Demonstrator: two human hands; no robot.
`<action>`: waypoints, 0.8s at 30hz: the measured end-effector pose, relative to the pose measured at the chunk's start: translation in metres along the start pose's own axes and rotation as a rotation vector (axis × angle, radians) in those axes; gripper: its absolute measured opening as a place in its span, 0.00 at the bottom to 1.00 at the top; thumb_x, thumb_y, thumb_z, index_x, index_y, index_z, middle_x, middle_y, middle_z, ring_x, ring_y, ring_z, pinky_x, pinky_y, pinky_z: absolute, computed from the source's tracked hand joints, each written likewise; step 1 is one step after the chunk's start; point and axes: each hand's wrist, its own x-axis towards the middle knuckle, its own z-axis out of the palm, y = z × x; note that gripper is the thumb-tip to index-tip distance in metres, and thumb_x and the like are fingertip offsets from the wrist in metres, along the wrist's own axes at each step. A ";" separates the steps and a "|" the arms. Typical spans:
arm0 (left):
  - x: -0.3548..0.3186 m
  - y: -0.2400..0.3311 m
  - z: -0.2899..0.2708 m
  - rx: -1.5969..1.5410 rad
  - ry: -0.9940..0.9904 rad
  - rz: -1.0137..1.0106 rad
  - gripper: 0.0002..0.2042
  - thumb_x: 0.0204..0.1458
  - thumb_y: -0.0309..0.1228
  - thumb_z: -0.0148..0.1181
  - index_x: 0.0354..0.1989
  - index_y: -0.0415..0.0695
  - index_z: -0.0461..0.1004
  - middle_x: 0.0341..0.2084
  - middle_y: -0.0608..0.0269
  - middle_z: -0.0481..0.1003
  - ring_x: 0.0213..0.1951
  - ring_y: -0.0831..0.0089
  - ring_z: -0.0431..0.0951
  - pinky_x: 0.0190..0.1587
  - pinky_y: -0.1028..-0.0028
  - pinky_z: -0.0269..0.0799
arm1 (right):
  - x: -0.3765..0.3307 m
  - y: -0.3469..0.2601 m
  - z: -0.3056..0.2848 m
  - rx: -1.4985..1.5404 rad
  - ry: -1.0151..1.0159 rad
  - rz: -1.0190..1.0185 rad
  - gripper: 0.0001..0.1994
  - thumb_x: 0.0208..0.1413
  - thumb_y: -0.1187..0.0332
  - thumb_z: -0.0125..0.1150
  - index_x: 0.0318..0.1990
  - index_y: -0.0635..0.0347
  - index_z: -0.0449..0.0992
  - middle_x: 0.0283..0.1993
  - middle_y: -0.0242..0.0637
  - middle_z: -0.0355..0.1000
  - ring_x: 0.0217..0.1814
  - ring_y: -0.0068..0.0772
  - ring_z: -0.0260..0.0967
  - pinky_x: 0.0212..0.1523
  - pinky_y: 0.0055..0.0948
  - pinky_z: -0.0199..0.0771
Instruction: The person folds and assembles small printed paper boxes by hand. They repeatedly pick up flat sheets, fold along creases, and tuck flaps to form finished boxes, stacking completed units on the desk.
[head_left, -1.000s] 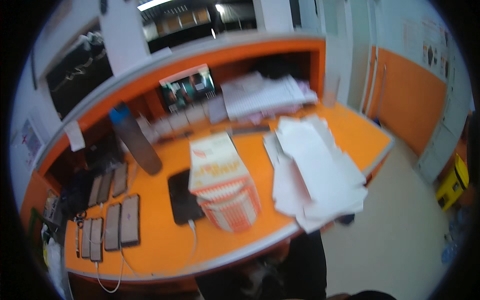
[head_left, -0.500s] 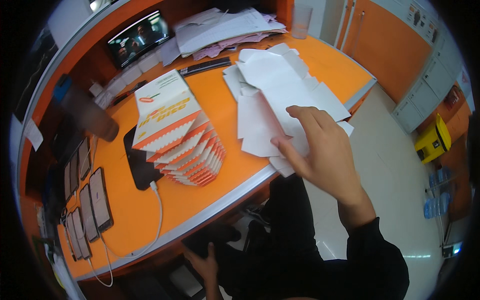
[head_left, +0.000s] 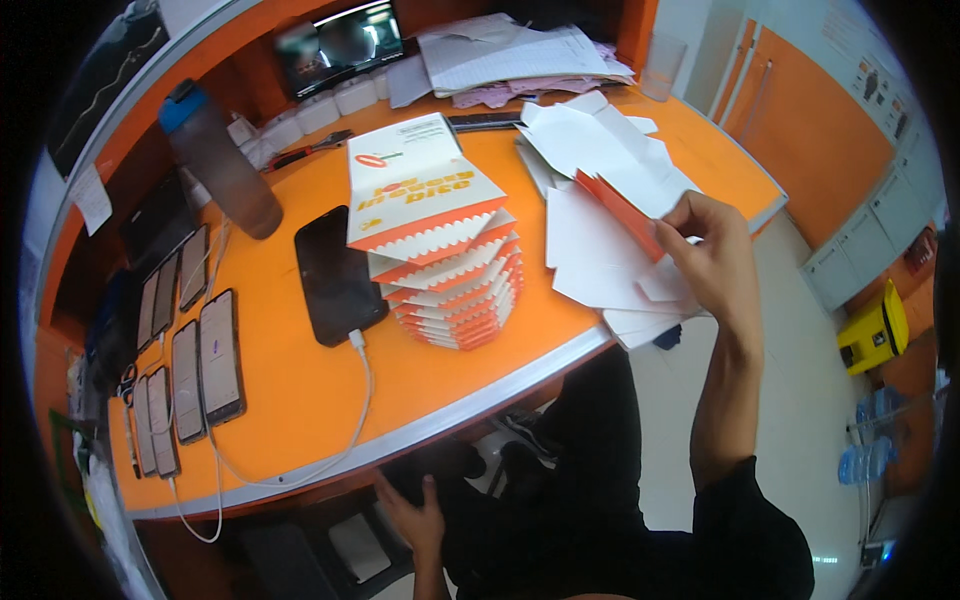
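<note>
My right hand (head_left: 715,260) pinches the edge of a flat white carton blank (head_left: 600,145) between thumb and fingers. The lifted edge shows the blank's orange printed side. Under it, more white carton blanks (head_left: 600,250) lie in a loose pile along the table's front edge. Low beside my lap, below the table edge, my left hand (head_left: 415,515) is open with its fingers stretched and nothing in it. Left of the blanks stands a nested stack of folded food boxes (head_left: 430,200), white with orange scalloped edges.
On the orange table (head_left: 290,400) lie a black phone (head_left: 335,275) on a white cable and several more phones (head_left: 220,350). A bottle with a blue lid (head_left: 225,165), papers (head_left: 510,55), a clear cup (head_left: 660,68) and a lit screen (head_left: 340,50) stand farther back. A yellow bin (head_left: 875,330) is on the right.
My right hand has closed from an open reach onto the top blank and raised its edge. The view has shifted, so the table things appear farther right. My left hand stays low.
</note>
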 end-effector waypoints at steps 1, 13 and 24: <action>0.000 0.000 0.002 -0.020 -0.004 0.004 0.45 0.57 0.46 0.67 0.75 0.37 0.49 0.71 0.32 0.53 0.72 0.36 0.53 0.73 0.53 0.51 | 0.002 0.003 -0.005 0.044 -0.039 0.039 0.09 0.56 0.73 0.65 0.25 0.64 0.73 0.22 0.30 0.72 0.26 0.18 0.67 0.31 0.23 0.70; -0.014 -0.033 0.004 -0.363 0.012 -0.182 0.35 0.61 0.38 0.65 0.70 0.33 0.56 0.62 0.42 0.64 0.64 0.54 0.66 0.69 0.61 0.56 | 0.013 0.003 -0.011 0.187 -0.395 0.268 0.08 0.60 0.63 0.64 0.38 0.57 0.77 0.32 0.28 0.75 0.35 0.17 0.72 0.32 0.20 0.71; -0.053 -0.042 0.004 -0.265 0.109 -0.104 0.30 0.64 0.40 0.59 0.64 0.30 0.58 0.56 0.40 0.64 0.62 0.49 0.64 0.68 0.57 0.54 | 0.017 0.003 -0.013 0.218 -0.310 0.330 0.09 0.58 0.68 0.60 0.43 0.61 0.80 0.33 0.33 0.76 0.39 0.20 0.73 0.34 0.23 0.76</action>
